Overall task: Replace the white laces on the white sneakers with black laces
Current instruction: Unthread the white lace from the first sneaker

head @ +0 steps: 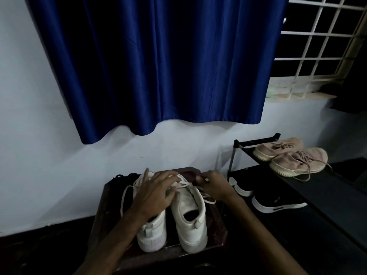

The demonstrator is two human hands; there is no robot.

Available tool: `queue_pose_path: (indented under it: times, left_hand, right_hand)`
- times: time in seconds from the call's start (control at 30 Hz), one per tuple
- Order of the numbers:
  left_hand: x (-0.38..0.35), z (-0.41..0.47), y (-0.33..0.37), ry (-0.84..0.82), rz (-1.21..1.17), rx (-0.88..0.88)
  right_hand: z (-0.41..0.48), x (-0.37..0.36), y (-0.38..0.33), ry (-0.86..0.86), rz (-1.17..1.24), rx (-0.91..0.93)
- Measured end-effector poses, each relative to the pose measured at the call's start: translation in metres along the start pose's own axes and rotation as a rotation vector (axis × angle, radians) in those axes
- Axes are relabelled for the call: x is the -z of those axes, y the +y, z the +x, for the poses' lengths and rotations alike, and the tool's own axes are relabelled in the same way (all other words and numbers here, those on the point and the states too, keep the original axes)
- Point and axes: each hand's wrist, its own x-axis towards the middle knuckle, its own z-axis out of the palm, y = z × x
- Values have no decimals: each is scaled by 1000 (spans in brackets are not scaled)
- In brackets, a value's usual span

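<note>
White sneakers upright, side by side, white laces loosened.

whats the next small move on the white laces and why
Probably pull the white lace out through its next eyelet on the right sneaker. The right hand is already pinching that lace, the left hand rests across the sneakers' fronts, and white lace is still threaded there.

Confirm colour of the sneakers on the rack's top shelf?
Dusty pink sneakers with pale soles and matching laces; the head view shows them clearly.

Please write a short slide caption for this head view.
Both hands pull a white lace from white sneakers on a dark stool.
</note>
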Motion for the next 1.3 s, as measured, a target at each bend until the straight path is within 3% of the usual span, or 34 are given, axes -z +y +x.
queue_pose_path:
  times: [0.1,0.17,0.27,0.37,0.43,0.57,0.67,0.73,0.77,0.83,0.87,0.93,1.03,1.13,1.3]
  left_hand:
    - [6,5,4,-41,14,-72]
    - [17,15,14,-121,-45,-38]
    - [25,28,31,-122,-73,-47]
    - [13,31,35,-123,-15,100]
    - [4,32,32,-159,29,196]
    - [0,41,33,-193,69,252]
    - [-1,46,37,-201,129,272]
    - [-2,48,40,-218,171,281]
    - [-1,48,41,-231,192,287]
    - [-1,48,43,-264,226,291]
    - [-1,48,42,-277,227,280]
    - [3,48,39,-283,188,291]
    - [20,51,30,-204,188,398]
    - [29,48,18,-157,173,485]
    - [21,42,23,-264,47,288]
  right_hand:
    - [-9,8,-13,-91,436,3]
    - [-12,6,-15,-153,536,50]
    - [-7,-1,-11,-17,439,86]
    - [-5,-10,0,189,527,-91]
    - [-8,-16,5,287,319,-171]
    - [-19,-15,-14,26,-91,-168]
    - [-20,-2,-26,61,-235,-164]
    - [-19,12,-37,152,-142,-124]
    - [-17,19,-42,112,16,-116]
    - [-20,32,-55,-102,319,-127]
    - [-23,35,-59,-189,346,-125]
    - [-31,35,-64,-162,195,-98]
    - [-47,19,-73,108,2,-129]
    - [-57,-6,-82,137,-154,-119]
    - [-64,-18,-80,133,-172,-70]
